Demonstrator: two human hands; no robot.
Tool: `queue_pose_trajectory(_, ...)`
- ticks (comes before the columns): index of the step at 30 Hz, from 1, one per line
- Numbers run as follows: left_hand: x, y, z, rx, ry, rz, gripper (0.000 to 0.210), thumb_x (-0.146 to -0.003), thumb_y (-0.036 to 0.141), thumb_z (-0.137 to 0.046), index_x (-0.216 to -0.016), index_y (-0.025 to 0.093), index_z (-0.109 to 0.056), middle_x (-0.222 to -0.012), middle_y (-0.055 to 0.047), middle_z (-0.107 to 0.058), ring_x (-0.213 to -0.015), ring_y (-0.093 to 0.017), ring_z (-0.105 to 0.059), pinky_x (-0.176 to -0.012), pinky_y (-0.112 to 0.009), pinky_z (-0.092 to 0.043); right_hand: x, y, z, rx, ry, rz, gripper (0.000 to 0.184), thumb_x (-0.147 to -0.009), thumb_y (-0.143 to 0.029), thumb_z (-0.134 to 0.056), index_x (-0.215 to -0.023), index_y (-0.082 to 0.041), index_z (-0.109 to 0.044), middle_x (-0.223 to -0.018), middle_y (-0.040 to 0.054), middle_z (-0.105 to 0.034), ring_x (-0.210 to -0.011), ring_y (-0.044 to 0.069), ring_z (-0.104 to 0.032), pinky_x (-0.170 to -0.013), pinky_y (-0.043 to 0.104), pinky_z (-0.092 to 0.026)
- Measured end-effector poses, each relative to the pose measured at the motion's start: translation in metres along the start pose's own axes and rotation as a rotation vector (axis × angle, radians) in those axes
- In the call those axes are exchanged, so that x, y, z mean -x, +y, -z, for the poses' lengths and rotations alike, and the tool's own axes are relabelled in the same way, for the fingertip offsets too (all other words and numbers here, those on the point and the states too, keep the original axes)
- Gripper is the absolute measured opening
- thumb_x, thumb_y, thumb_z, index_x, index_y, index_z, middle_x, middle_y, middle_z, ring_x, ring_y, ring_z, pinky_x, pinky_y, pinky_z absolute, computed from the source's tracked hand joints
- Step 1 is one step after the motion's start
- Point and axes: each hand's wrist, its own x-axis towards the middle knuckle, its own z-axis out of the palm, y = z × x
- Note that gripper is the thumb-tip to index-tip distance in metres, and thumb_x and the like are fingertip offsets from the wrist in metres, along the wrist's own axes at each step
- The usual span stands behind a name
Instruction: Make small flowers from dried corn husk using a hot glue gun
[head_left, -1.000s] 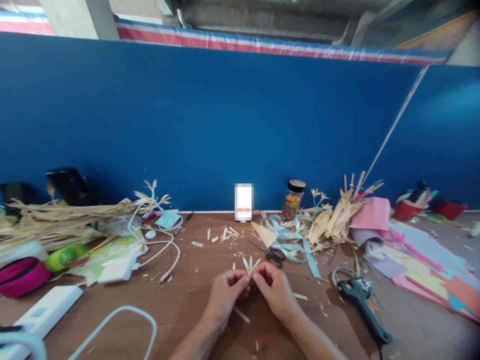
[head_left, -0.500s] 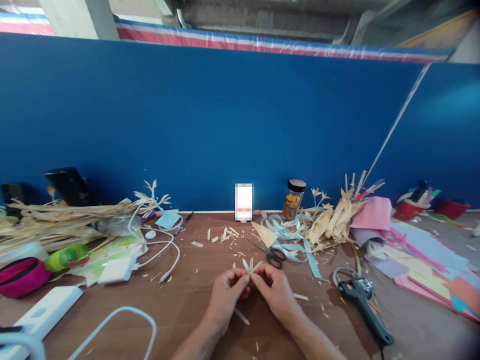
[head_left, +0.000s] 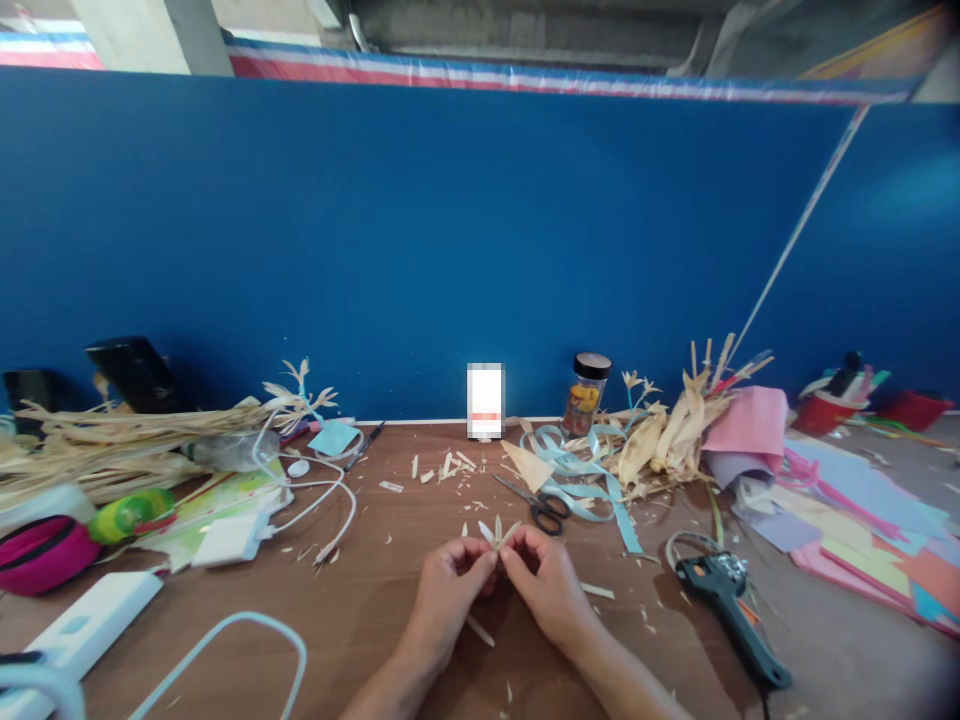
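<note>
Pale pointed petals, joined as a small husk flower point(head_left: 498, 532), stand up between my fingertips. My left hand point(head_left: 459, 590) pinches its base from the left, thumb against the fingers. From the right, my right hand point(head_left: 544, 585) pinches the same base, and the two thumbs nearly meet. The flower's lower end is hidden by the fingers. Just beyond my right hand lie black-handled scissors point(head_left: 550, 513), partly spread. A pale husk strip point(head_left: 480, 630) rests below my left hand, and another strip point(head_left: 598, 592) lies right of my right hand.
Blue ribbon point(head_left: 621, 520) curls near a lidded jar point(head_left: 587, 395) and dried husks point(head_left: 660, 445). A glue gun point(head_left: 731, 610) lies at right beside coloured paper point(head_left: 862, 570). White cables point(head_left: 352, 510), a power strip point(head_left: 90, 640) and a husk bundle point(head_left: 135, 440) occupy the left.
Both hands keep their pinch on the husk flower, whose petals have tilted slightly. The whole view has shifted a little; nothing else has visibly moved.
</note>
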Motion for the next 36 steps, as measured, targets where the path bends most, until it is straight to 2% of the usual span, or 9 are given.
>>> queue_pose_trajectory(9, 0.002, 0.000, -0.003, -0.022, 0.023, -0.037, 0.021, -0.061, 0.032, -0.066, -0.065, 0.012, -0.061, -0.052, 0.002, -0.055, -0.048, -0.008, -0.049, -0.048, -0.018, -0.039, 0.000, 0.002, 0.001, 0.012, 0.006, 0.017, 0.014, -0.075, -0.027, -0.048, -0.067, -0.017, -0.054, -0.061, -0.0013, -0.054, -0.059, 0.013, -0.049, -0.056, 0.021, -0.039)
queue_pose_trajectory(17, 0.002, 0.013, -0.002, 0.068, 0.033, 0.143, 0.027, -0.061, 0.037, -0.066, -0.073, 0.013, -0.063, -0.067, -0.003, -0.062, -0.055, -0.008, -0.054, -0.053, -0.019, -0.045, -0.004, 0.005, 0.003, -0.060, 0.040, -0.005, 0.014, -0.075, -0.028, -0.049, -0.069, -0.016, -0.053, -0.060, -0.0014, -0.053, -0.057, 0.012, -0.047, -0.054, 0.021, -0.037)
queue_pose_trajectory(21, -0.002, 0.012, -0.002, 0.128, 0.006, 0.209, 0.025, -0.058, 0.035, -0.069, -0.071, 0.014, -0.063, -0.066, -0.001, -0.061, -0.053, -0.007, -0.054, -0.052, -0.018, -0.046, -0.004, 0.007, 0.002, -0.105, 0.059, -0.023, 0.017, -0.074, -0.032, -0.051, -0.069, -0.016, -0.054, -0.060, -0.0011, -0.054, -0.056, 0.012, -0.048, -0.054, 0.022, -0.038)
queue_pose_trajectory(25, -0.006, 0.013, -0.003, 0.166, -0.032, 0.205, 0.022, -0.058, 0.031, -0.071, -0.069, 0.014, -0.062, -0.058, 0.002, -0.057, -0.051, -0.006, -0.054, -0.051, -0.016, -0.046, -0.004, 0.010, 0.002, -0.141, 0.062, -0.023, 0.019, -0.074, -0.034, -0.052, -0.071, -0.016, -0.054, -0.063, 0.0001, -0.056, -0.058, 0.013, -0.050, -0.056, 0.022, -0.040)
queue_pose_trajectory(29, -0.009, 0.017, -0.009, 0.191, -0.023, 0.204, 0.021, -0.057, 0.027, -0.072, -0.069, 0.013, -0.062, -0.057, 0.001, -0.057, -0.049, -0.005, -0.053, -0.048, -0.015, -0.046, -0.006, 0.013, 0.003, -0.198, 0.078, -0.046, 0.020, -0.073, -0.035, -0.053, -0.070, -0.016, -0.054, -0.061, -0.0004, -0.056, -0.057, 0.013, -0.051, -0.055, 0.022, -0.040)
queue_pose_trajectory(36, -0.014, 0.017, -0.025, 0.201, -0.031, 0.160, 0.021, -0.061, 0.028, -0.069, -0.074, 0.013, -0.063, -0.056, 0.001, -0.058, -0.047, -0.005, -0.052, -0.048, -0.015, -0.045, -0.010, 0.015, 0.006, -0.386, 0.134, -0.151, 0.022, -0.072, -0.037, -0.054, -0.073, -0.015, -0.054, -0.064, 0.0009, -0.059, -0.059, 0.014, -0.054, -0.056, 0.024, -0.044)
